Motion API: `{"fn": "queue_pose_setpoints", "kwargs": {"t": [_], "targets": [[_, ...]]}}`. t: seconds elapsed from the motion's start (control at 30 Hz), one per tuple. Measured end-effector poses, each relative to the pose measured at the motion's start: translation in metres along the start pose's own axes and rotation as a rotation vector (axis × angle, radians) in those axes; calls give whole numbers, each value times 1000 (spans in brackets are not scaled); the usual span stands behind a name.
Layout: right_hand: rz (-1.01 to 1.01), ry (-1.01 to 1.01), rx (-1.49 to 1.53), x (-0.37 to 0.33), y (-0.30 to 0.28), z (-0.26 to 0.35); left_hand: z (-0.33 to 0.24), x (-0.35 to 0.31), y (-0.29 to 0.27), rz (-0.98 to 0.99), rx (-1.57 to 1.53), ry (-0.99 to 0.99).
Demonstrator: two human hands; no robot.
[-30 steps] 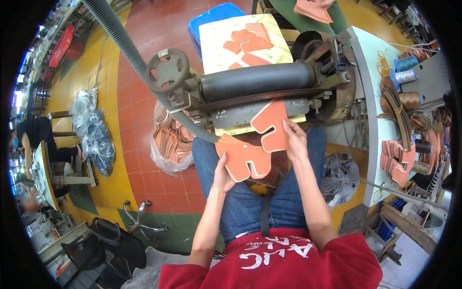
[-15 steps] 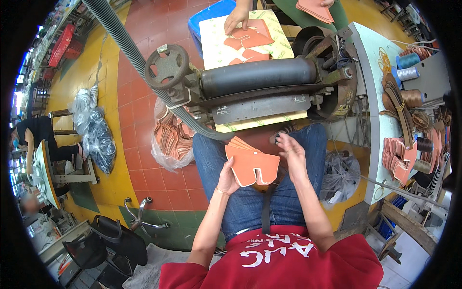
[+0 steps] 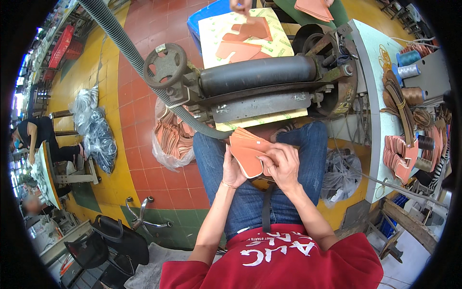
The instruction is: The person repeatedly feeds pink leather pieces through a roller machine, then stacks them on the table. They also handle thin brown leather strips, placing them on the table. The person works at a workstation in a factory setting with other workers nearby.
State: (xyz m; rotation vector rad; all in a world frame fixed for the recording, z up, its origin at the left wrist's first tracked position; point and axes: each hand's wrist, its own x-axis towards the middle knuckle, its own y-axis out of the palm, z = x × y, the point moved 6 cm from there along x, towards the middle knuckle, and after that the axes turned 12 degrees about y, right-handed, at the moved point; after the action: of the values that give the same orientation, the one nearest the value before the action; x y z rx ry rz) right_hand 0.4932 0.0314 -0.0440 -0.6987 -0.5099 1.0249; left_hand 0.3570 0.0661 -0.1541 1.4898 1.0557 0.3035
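Above my lap I hold a fanned stack of salmon-coloured cut pieces (image 3: 246, 153), flat and leather-like with pale edges. My left hand (image 3: 233, 169) is closed around the stack's left side, thumb up along the edge. On the opposite side, my right hand (image 3: 283, 164) is closed on the lower right part, thumb and fingers gripping the pieces; its fingers cover that part of their outline. Just beyond the stack stands a machine with a dark roller (image 3: 257, 74) and a metal plate (image 3: 262, 107) along its near side.
Across the machine, a co-worker's hand (image 3: 241, 6) is over a pale board (image 3: 211, 41) bearing loose salmon pieces (image 3: 238, 49). A ribbed hose (image 3: 120, 41) crosses at left, above a plastic bag of pieces (image 3: 171, 139). Thread spools (image 3: 409, 72) stand on the right-hand table (image 3: 370, 48).
My right hand has moved left and closed on the stack, which now sits tilted. Across the machine, the co-worker's hand has lifted away and the pieces on the board have shifted toward the roller.
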Motion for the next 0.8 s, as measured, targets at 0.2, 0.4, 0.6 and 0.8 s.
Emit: {"fn": "queue_pose_setpoints", "kwargs": {"t": [0.2, 0.4, 0.6, 0.8], "targets": [[116, 560, 919, 23, 4, -66, -8, -5, -19, -90, 169, 12], [-26, 864, 1202, 49, 41, -120, -17, -13, -35, -157, 156, 18], [-251, 1047, 1593, 68, 62, -109, -19, -18, -33, -111, 108, 24], [-101, 1473, 1774, -14, 67, -109, -16, -18, -33, -122, 140, 13]]}}
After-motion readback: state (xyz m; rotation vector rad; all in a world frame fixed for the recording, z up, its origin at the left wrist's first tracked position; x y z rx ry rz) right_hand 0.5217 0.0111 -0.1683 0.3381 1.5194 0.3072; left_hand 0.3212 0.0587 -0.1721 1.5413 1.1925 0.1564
